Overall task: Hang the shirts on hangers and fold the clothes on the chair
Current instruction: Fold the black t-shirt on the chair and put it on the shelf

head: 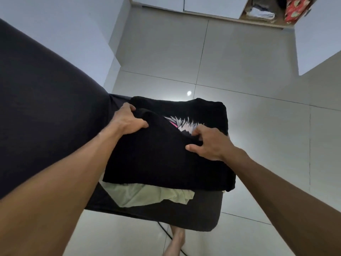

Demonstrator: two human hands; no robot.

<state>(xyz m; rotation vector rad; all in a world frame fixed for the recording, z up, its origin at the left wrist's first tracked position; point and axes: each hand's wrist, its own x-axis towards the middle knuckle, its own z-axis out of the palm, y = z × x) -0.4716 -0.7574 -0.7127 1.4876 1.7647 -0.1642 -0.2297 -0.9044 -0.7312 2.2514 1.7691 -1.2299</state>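
A black shirt (156, 156) with a white and pink print lies spread over the seat of a dark chair (206, 213). My left hand (127, 121) grips a fold of the black cloth at its left side. My right hand (208, 143) pinches the same fold at the right, just below the print. The fold is partly lifted over the print. Under the black shirt, a pale green garment (147, 196) sticks out at the near edge of the seat.
The chair's dark backrest (42, 100) fills the left side. Grey floor tiles (239, 61) surround the chair. At the top right stands an open wardrobe (265, 13) with folded clothes and a red patterned item. A black cable and my foot (175, 242) are below the seat.
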